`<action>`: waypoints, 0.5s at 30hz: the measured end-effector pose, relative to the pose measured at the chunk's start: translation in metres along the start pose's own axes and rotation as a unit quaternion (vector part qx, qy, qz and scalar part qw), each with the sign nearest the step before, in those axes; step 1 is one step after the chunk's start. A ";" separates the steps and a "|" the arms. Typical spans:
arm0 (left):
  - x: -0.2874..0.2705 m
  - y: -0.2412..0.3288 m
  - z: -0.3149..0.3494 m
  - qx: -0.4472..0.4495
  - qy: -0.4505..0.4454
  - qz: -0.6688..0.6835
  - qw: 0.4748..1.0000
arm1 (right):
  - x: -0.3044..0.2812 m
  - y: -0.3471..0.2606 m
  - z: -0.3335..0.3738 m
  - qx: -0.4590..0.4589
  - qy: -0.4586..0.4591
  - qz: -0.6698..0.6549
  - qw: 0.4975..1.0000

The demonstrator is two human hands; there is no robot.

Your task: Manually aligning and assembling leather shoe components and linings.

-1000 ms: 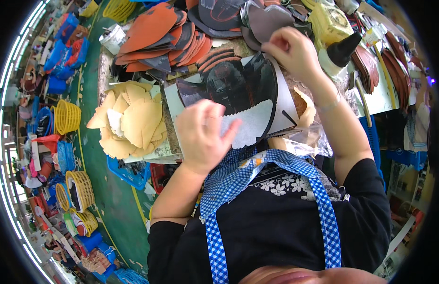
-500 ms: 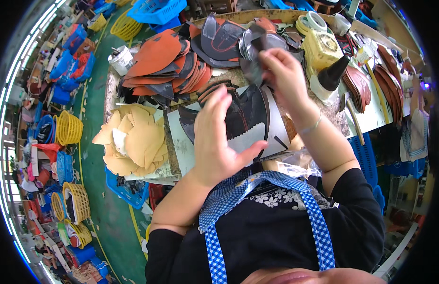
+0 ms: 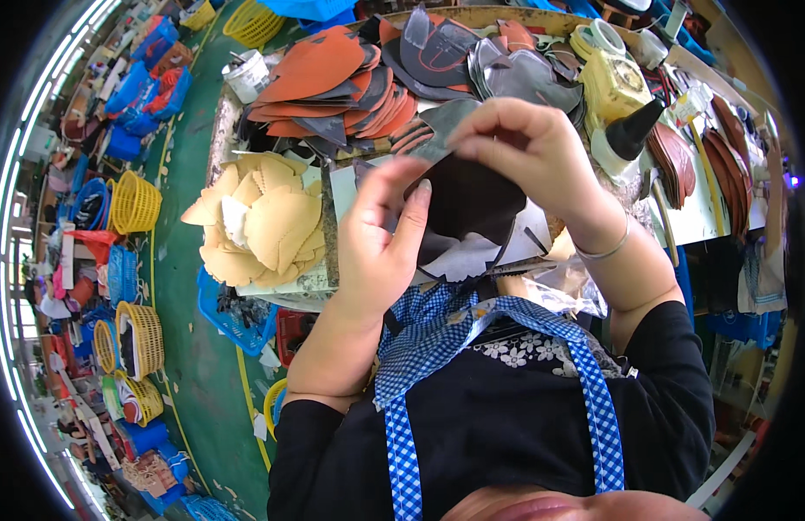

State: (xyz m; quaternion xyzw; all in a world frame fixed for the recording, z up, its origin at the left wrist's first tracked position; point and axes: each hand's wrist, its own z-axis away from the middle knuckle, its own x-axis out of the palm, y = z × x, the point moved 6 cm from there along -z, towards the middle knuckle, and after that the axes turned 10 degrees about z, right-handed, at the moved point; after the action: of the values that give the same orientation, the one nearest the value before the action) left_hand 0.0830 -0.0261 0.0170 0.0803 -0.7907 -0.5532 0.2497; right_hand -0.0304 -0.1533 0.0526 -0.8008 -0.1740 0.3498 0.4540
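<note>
A dark leather piece (image 3: 472,195) hangs over the white board at the bench's front, its upper edge between my two hands. My right hand (image 3: 532,148) pinches that edge with thumb and forefinger. On the piece's left side, my left hand (image 3: 376,226) has its thumb and fingers closed at the edge. Below shows a grey, jagged-edged part (image 3: 459,260) of a leather piece; how it joins the dark one is hidden. A grey-green piece (image 3: 450,117) lies just beyond my fingers. The white board (image 3: 531,227) shows on the right.
Orange and black leather pieces (image 3: 320,65) are stacked at the back left, grey ones (image 3: 524,78) at the back right. Tan pieces (image 3: 285,226) lie at the left. A black-nozzled bottle (image 3: 632,130), yellow container (image 3: 615,82) and brown pieces (image 3: 671,169) stand or lie right.
My right hand has come down and nearer from the back stacks with the dark leather piece. My left hand, spread before, has closed at its edge. The view has shifted slightly.
</note>
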 end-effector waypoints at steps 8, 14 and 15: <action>0.031 0.031 -0.004 0.318 -0.205 -0.310 0.873 | -0.037 -0.058 -0.037 -0.219 0.287 0.351 0.864; 0.031 -0.064 -0.067 0.166 -0.310 -0.499 0.792 | -0.075 -0.049 -0.077 -0.120 0.233 0.237 0.936; 0.033 -0.073 -0.075 0.166 -0.336 -0.497 0.783 | -0.082 -0.055 -0.073 -0.163 0.266 0.282 0.907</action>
State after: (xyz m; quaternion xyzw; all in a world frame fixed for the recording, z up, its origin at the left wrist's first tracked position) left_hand 0.0798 -0.1299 -0.0198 0.3113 -0.7548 -0.4530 -0.3581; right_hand -0.0326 -0.2173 0.1576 -0.9425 0.1318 0.2043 0.2291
